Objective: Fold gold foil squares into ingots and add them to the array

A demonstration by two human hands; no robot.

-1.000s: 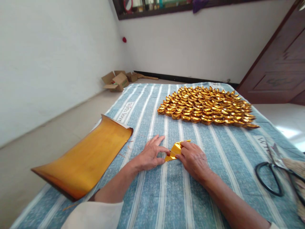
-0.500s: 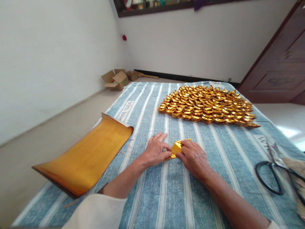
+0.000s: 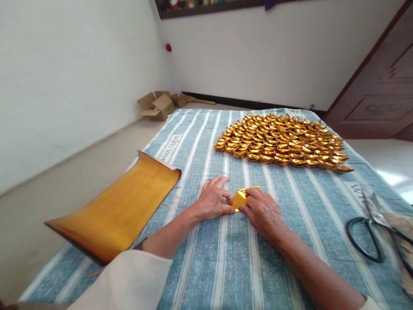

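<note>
Between my two hands lies a small piece of shiny gold foil paper (image 3: 239, 198), partly folded, on the striped tablecloth. My left hand (image 3: 214, 197) pinches its left lower corner with thumb and index finger, the other fingers stretched out. My right hand (image 3: 263, 211) closes over its right side, fingers and thumb pressed on the paper and hiding part of it. A large stack of gold foil sheets (image 3: 119, 204), curled at the ends, rests to the left of my left hand. Beyond my hands sit many folded gold paper ingots (image 3: 280, 142) in close rows.
Black-handled scissors (image 3: 368, 239) lie at the right by a tan fuzzy item (image 3: 403, 230). The blue and white tablecloth (image 3: 200, 267) covers the table. Open cardboard boxes (image 3: 159, 106) stand on the floor beyond the far left corner. A brown door (image 3: 374, 99) is at the right.
My left thumb and index finger have shifted slightly right along the foil paper's lower edge, and the lower left corner looks more folded in. My right hand stays on its side.
</note>
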